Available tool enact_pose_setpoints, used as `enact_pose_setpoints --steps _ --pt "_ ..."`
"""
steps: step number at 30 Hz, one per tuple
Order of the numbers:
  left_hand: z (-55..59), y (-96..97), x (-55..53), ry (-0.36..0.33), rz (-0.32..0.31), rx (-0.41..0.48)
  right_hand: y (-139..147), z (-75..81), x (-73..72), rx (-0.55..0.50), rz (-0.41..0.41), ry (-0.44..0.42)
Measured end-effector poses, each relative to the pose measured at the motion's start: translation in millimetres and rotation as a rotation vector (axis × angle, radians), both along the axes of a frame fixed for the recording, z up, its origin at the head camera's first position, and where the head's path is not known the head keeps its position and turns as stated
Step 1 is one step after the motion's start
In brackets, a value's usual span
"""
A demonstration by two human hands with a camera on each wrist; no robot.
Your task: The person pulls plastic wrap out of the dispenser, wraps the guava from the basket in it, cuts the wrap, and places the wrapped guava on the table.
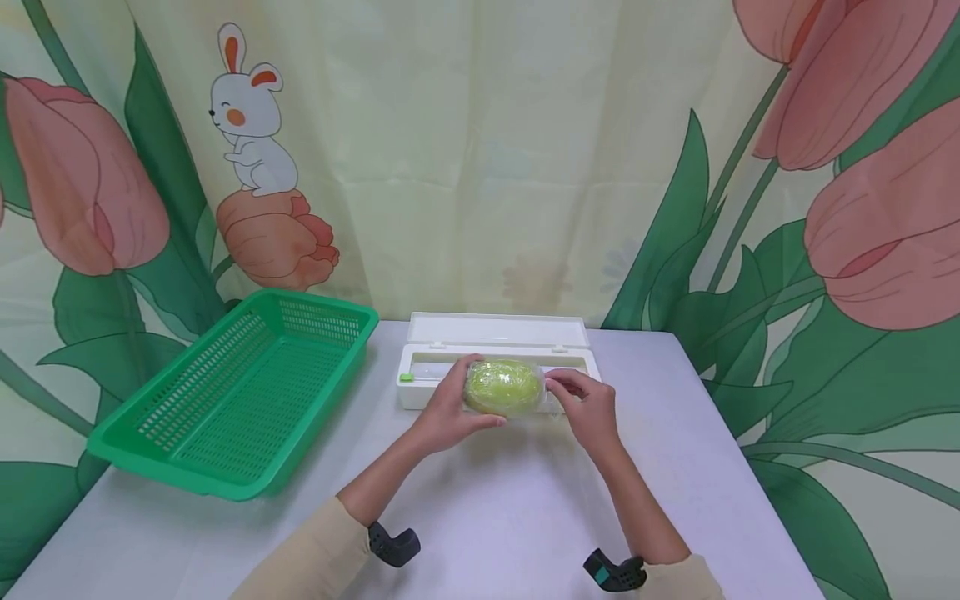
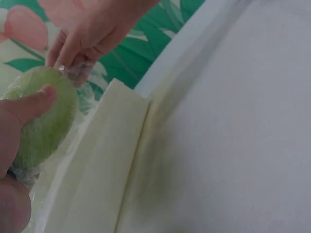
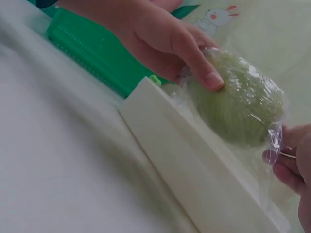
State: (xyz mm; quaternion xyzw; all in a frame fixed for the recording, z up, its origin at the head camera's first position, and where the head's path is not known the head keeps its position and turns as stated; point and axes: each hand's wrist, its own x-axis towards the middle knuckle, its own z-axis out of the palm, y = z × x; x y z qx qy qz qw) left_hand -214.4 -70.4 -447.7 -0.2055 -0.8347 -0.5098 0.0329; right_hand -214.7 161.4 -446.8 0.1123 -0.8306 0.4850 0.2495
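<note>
A pale green oval fruit point(image 1: 505, 387), wrapped in clear cling film, is held above the front of a white cling film box point(image 1: 498, 358) with its lid up. My left hand point(image 1: 455, 410) grips the fruit's left end, the thumb along its near side. At the other end my right hand point(image 1: 587, 408) pinches the gathered film point(image 3: 275, 138) between thumb and fingers. In the left wrist view, loose film trails beside the fruit point(image 2: 44, 114). Part of the roll inside the box is hidden behind the fruit and hands.
A green plastic basket point(image 1: 247, 487) with slotted sides stands on the left of the white-covered table point(image 1: 480, 533). A bright green piece point(image 1: 407, 377) sits at the box's left end. Behind the table hangs a printed curtain point(image 1: 480, 167).
</note>
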Motion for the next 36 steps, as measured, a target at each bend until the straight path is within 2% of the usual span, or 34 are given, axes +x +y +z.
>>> enact_pose_setpoints --steps 4,6,12,14,21,29,33,36 --pt "1.3 0.2 -0.3 0.004 -0.002 0.013 -10.7 6.0 4.1 0.035 -0.04 0.003" --pt "1.6 0.1 -0.4 0.002 0.0 0.02 -16.0 9.4 8.7 0.051 -0.02 -0.03" --pt "2.1 -2.1 -1.6 0.004 0.019 0.03 -28.5 13.0 21.5 0.089 0.221 -0.308" --pt "1.7 -2.7 -2.6 -0.008 0.017 0.025 -31.1 11.7 22.4 0.099 0.255 -0.342" --pt "3.3 -0.8 -6.6 -0.009 -0.06 -0.007 -33.6 7.4 21.3 0.165 0.192 -0.213" --pt "6.9 -3.7 -4.7 0.009 -0.074 -0.165 -28.8 3.5 17.9 0.259 0.198 -0.107" --pt "7.3 -4.2 -4.6 0.017 -0.073 -0.187 -27.8 0.4 16.1 0.313 0.189 -0.062" --pt "6.5 -5.0 -4.6 0.028 -0.065 -0.167 -27.1 -0.8 15.2 0.293 0.189 -0.033"
